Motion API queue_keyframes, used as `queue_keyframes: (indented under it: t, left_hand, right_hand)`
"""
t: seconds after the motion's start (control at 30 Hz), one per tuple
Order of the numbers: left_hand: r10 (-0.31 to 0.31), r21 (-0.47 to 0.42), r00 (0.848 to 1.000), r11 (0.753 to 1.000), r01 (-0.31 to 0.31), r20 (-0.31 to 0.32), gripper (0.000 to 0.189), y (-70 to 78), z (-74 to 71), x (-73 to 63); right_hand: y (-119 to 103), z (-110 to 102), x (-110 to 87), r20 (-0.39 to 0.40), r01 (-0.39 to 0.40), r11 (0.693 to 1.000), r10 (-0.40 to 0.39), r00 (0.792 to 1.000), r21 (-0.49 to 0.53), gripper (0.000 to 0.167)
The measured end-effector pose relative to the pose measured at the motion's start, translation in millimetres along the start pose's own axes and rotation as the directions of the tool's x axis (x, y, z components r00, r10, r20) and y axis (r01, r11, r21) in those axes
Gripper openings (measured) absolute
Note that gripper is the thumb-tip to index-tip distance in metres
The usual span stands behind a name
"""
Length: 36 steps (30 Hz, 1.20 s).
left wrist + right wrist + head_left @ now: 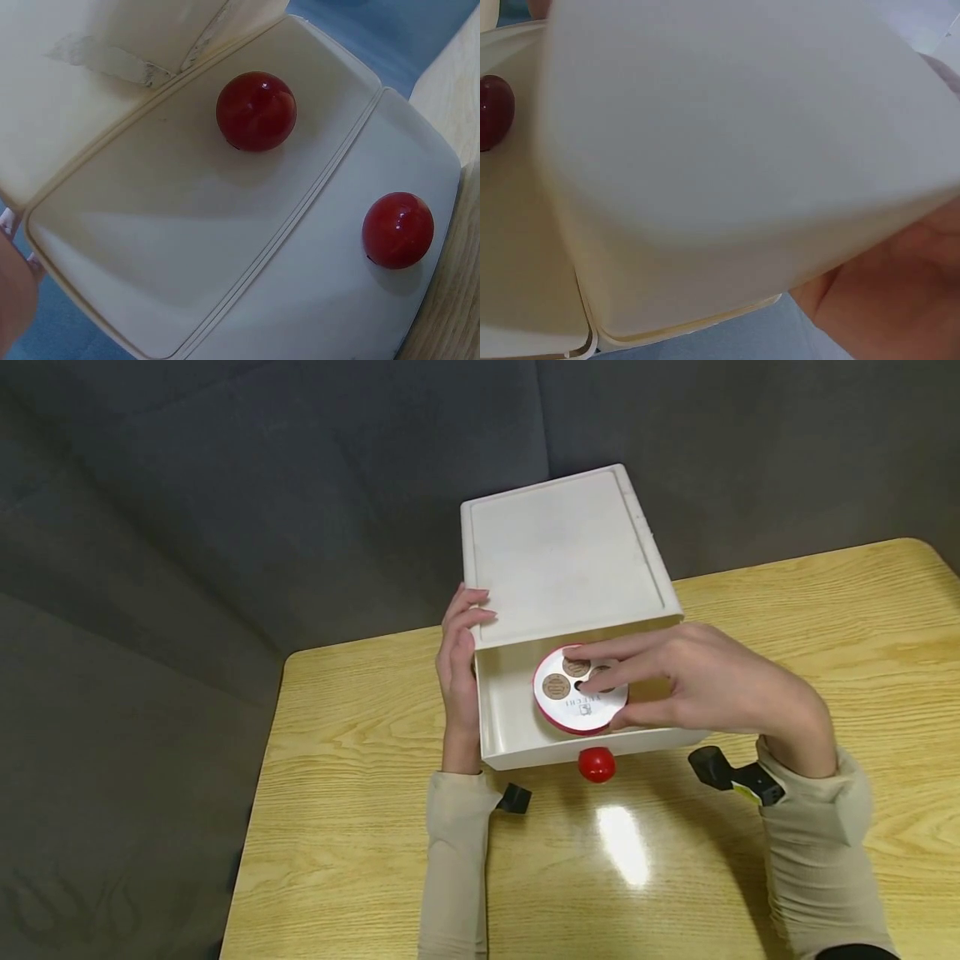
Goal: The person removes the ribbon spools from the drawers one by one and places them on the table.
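Observation:
In the head view, my right hand (712,681) holds a round white disc (581,714) with a red edge, three brown circles and small print. Its fingers reach across the disc's face, with the thumb at the near rim. The disc overlaps the inside of a pulled-out upper drawer (510,718), which belongs to a white cabinet (558,556). My left hand (459,668) rests against the cabinet's left side, fingertips over the top edge. In the right wrist view, the drawer's pale wall (742,120) hides the disc and most of that hand.
A red knob (597,765) sits on the upper drawer's front. The left wrist view shows a second red knob (397,230) on the lower drawer front (337,285). The cabinet stands on a wooden table (360,860), with a dark curtain (262,510) behind it.

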State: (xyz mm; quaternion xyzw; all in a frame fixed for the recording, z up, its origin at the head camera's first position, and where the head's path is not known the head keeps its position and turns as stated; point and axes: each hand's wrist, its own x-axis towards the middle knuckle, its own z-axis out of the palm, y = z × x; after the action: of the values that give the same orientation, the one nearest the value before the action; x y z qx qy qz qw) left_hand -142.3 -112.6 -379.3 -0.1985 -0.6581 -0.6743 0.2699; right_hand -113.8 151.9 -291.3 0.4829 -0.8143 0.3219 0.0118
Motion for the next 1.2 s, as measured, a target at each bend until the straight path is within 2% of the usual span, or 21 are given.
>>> queue_keyframes:
  t: [0.23, 0.37, 0.57, 0.8, 1.03, 1.2]
  left_hand:
    - [-0.002, -0.013, 1.0, 1.0, 0.002, -0.006, 0.039, 0.0, 0.5, -1.1]
    - [0.006, -0.018, 1.0, 1.0, -0.006, -0.005, 0.044, -0.9, 1.0, -1.3]
    - [0.001, -0.018, 1.0, 1.0, -0.001, 0.0, 0.054, -0.5, 3.0, -1.9]
    - [0.0, -0.019, 1.0, 1.0, 0.0, 0.005, 0.048, -0.1, 3.9, -1.5]
    - [0.009, -0.023, 1.0, 1.0, -0.01, -0.002, 0.046, -2.0, 2.8, -0.7]
    - [0.011, -0.027, 1.0, 1.0, -0.011, -0.01, 0.043, -0.9, 1.5, -0.4]
  right_hand:
    - [2.3, -0.9, -0.6, -0.031, 0.008, 0.999, -0.006, 0.999, 0.044, 0.039]
    - [4.5, -0.1, -0.4, -0.064, 0.029, 0.997, -0.024, 0.998, 0.075, 0.039]
    - [7.2, 0.9, -0.3, -0.093, 0.047, 0.999, -0.044, 0.995, 0.023, 0.042]
    - [7.3, 2.9, -0.3, -0.108, 0.039, 0.997, -0.046, 0.993, -0.059, 0.055]
    - [3.7, 4.6, 1.5, -0.071, -0.004, 0.997, -0.001, 0.997, -0.081, 0.056]
    - [3.1, 6.4, 3.8, -0.073, 0.013, 0.994, -0.021, 0.997, -0.105, 0.048]
